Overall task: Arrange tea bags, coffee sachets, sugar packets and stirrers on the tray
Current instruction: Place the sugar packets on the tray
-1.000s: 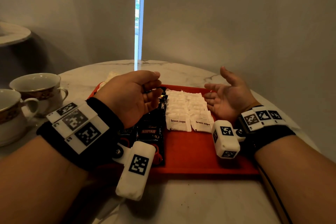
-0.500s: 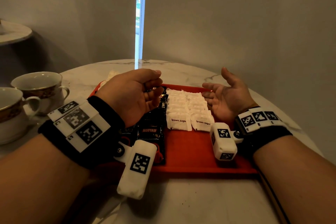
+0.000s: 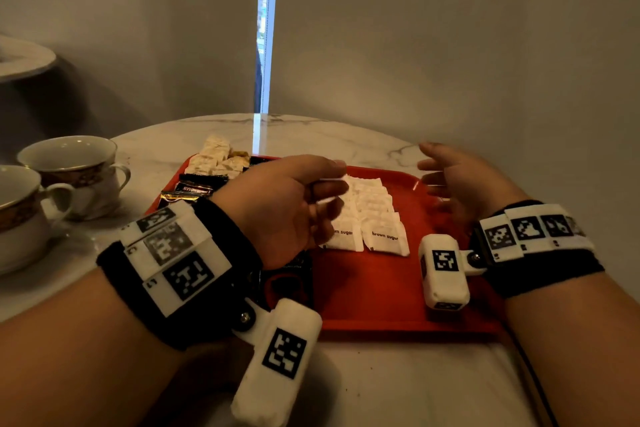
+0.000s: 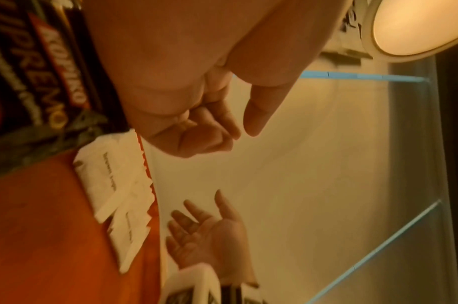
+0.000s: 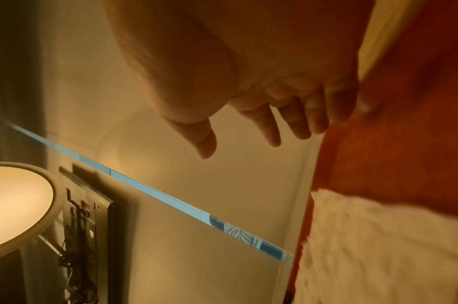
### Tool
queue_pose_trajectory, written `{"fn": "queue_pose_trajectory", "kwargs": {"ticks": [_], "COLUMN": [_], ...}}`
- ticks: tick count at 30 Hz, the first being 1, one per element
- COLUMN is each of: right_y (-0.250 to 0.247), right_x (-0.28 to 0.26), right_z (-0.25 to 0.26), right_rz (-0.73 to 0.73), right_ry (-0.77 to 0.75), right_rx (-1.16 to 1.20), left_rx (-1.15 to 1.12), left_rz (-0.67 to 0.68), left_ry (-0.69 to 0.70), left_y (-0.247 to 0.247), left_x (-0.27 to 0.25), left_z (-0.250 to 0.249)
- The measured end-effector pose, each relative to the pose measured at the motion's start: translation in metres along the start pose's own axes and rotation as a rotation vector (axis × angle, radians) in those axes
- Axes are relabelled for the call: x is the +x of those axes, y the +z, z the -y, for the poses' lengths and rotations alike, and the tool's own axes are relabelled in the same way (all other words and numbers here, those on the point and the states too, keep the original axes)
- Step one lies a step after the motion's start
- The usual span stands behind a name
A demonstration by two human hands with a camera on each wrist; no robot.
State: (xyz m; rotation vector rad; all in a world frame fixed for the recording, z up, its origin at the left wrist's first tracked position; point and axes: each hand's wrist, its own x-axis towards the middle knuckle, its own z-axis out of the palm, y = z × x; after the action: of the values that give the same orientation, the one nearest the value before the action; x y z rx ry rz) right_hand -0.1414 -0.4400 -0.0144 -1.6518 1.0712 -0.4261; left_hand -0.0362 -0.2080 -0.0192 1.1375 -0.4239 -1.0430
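Head view: your red tray sits on the marble bench. Brown sugar packets lie in two overlapping rows at centre. Black Kopiko coffee sachets lie along the left side, and pale tea bags are heaped at the far left corner. No stirrers are visible, so I judge that item outstanding and the right of the tray unfilled. Your left hand hovers over the sugar rows, fingers loosely curled; your right hand hangs over the tray's right edge. Two teacups stand on the left, off the tray.

Left wrist view: your left grip is narrow and holds nothing; thumb and fingers do not meet. The sugar packets lie below, untouched.

Right wrist view: your right grip is wide, fingers spread, empty, above the tray.
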Motion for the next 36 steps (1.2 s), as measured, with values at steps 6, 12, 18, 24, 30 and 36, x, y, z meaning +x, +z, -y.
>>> {"fn": "queue_pose_trajectory", "kwargs": {"ticks": [6, 12, 18, 24, 30, 36], "right_y": [-0.008, -0.008, -0.008, -0.009, -0.027, -0.026], "right_x": [-0.007, 0.007, 0.006, 0.013, 0.017, 0.008], "right_z": [0.002, -0.003, -0.004, -0.012, -0.013, -0.011], "right_rz": [0.069, 0.114, 0.155, 0.165, 0.134, 0.198], "right_ry": [0.116, 0.150, 0.086, 0.030, 0.091, 0.126], "right_rx": [-0.099, -0.054, 0.060, 0.304, 0.232, 0.185], "left_rx": [0.133, 0.181, 0.239, 0.235, 0.209, 0.139], "left_rz": [0.195, 0.325, 0.391, 0.333, 0.196, 0.162], "left_ry": [-0.245, -0.386, -0.444, -0.390, -0.331, -0.271], "left_y": [0.008, 0.011, 0.010, 0.000, 0.000, -0.005], "left_x": [-0.003, -0.006, -0.005, 0.002, 0.005, 0.009], "left_z": [0.015, 0.026, 0.027, 0.020, 0.021, 0.019]}}
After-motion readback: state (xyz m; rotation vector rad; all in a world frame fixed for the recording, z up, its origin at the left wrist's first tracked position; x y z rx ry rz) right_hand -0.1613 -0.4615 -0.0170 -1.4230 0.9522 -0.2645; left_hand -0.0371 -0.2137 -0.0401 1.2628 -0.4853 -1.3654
